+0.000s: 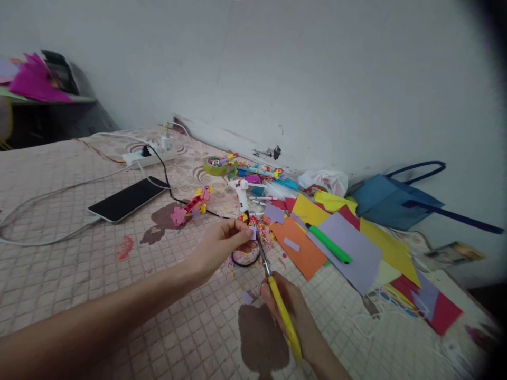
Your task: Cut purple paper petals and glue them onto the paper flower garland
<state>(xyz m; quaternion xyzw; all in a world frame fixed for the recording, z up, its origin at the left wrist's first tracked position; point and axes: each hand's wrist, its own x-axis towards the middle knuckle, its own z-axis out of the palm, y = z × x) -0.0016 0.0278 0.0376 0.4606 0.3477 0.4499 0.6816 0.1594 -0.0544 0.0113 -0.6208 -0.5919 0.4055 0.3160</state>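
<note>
Between the thumb and fingers of my left hand (227, 240) is a small piece of lilac paper (253, 233). My right hand (291, 303) grips scissors (282, 309) with yellow handles, their metal blades pointing away from me and reaching the paper's right edge. Whether the blades touch the paper I cannot tell. Just beyond my hands stands a white glue gun (241, 194), its black cord looping on the table behind the blades. Tiny coloured paper scraps (267, 237) are strewn under and around the scissors' tips.
On the right lie coloured sheets (299, 248) with a green marker (328, 244), and a blue bag (396, 200) by the wall. Leftward are a tablet (129, 199) on a cable and a power strip (152, 156). A flower-decorated stick (192, 206) and green tape (215, 165) lie farther back.
</note>
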